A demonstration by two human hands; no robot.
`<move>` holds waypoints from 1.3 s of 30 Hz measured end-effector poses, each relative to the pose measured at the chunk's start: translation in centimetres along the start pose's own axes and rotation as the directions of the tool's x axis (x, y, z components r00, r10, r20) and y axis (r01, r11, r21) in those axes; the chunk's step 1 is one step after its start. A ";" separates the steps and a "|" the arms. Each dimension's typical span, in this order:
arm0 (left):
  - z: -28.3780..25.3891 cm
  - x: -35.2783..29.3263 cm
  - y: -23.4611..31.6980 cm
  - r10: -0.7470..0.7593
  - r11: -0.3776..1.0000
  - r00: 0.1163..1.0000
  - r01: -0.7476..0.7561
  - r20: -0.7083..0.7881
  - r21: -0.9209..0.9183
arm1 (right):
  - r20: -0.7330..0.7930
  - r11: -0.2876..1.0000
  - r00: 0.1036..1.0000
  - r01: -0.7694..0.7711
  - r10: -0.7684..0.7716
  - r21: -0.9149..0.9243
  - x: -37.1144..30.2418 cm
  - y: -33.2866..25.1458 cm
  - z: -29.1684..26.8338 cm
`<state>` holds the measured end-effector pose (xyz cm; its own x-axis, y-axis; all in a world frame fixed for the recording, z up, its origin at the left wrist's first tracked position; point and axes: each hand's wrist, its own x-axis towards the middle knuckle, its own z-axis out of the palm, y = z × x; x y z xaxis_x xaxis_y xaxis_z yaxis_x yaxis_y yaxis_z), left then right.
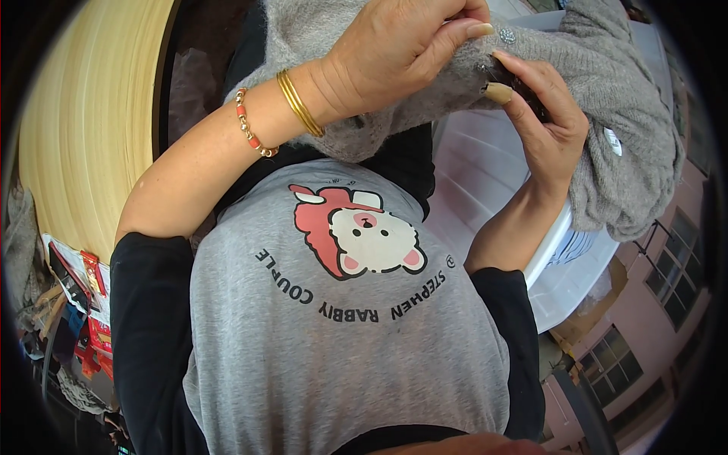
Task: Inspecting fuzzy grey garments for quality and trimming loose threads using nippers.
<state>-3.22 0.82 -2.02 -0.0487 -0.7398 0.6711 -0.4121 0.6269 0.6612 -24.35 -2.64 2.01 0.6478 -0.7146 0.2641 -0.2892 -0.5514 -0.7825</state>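
Left hand (402, 53) and right hand (542, 125) raised together, fingers pinched.

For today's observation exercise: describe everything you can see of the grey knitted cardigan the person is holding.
The grey cardigan is a soft, fuzzy knit, bunched and draped over a white plastic bin. A small shiny button sits along its edge. The left hand pinches that edge from above; the right hand grips it from below.

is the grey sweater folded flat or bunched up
Bunched up: the fuzzy grey knit sweater hangs in loose folds, pinched by the left hand and right hand above the white plastic bin.
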 end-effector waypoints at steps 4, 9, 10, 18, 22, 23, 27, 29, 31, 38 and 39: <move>0.0 0.0 -0.2 0.009 0.999 1.000 -0.009 -0.011 -0.033 | 0.040 1.000 0.999 0.000 0.001 -0.010 0.3 -0.1 -0.2; 0.1 -0.1 -0.1 -0.032 0.999 0.999 0.032 -0.002 -0.040 | 0.112 0.999 0.993 -0.039 0.043 -0.034 0.7 -0.2 -0.7; 0.1 -0.1 0.1 -0.048 0.998 0.999 0.048 0.018 0.045 | 0.129 0.999 0.991 -0.015 0.019 -0.033 0.8 -0.3 -0.7; 0.3 -0.2 -0.5 -0.359 0.864 0.928 0.369 0.094 -0.344 | 0.184 1.000 0.983 -0.002 0.000 0.007 1.1 -0.1 -0.8; 0.5 -0.4 -0.9 -0.369 0.857 0.927 0.370 0.075 -0.359 | 0.001 0.984 0.992 -0.126 0.127 0.125 0.4 1.2 0.1; 0.4 -0.4 -1.1 -0.366 0.856 0.928 0.367 0.077 -0.363 | -0.078 0.965 0.984 -0.142 0.162 0.219 0.2 1.4 0.4; 0.5 -0.8 -1.7 -0.440 0.752 0.857 0.515 0.270 -0.410 | -0.137 0.923 0.963 -0.176 0.234 0.343 -0.3 1.5 0.7; 0.8 -1.1 -2.0 -0.392 0.765 0.887 0.462 0.245 -0.448 | -0.186 0.939 0.954 -0.176 0.237 0.295 -0.7 1.7 0.6; 0.8 -1.1 -1.9 -0.403 0.692 0.860 0.510 0.313 -0.512 | -0.192 0.930 0.948 -0.184 0.253 0.317 -0.9 1.8 0.6; 1.3 -1.3 -2.3 -0.562 0.528 0.661 0.749 0.497 -0.400 | -0.146 0.896 0.943 -0.226 0.299 0.382 -1.4 2.1 0.7; 1.7 -1.5 -2.4 -0.559 0.518 0.675 0.738 0.482 -0.433 | -0.150 0.895 0.942 -0.225 0.301 0.385 -1.4 2.1 0.7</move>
<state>-3.71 0.03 -5.20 -0.2409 -0.9674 -0.0781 0.1443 -0.1153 0.9828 -25.35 -2.49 -0.36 0.4168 -0.9037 0.0978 -0.1336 -0.1674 -0.9768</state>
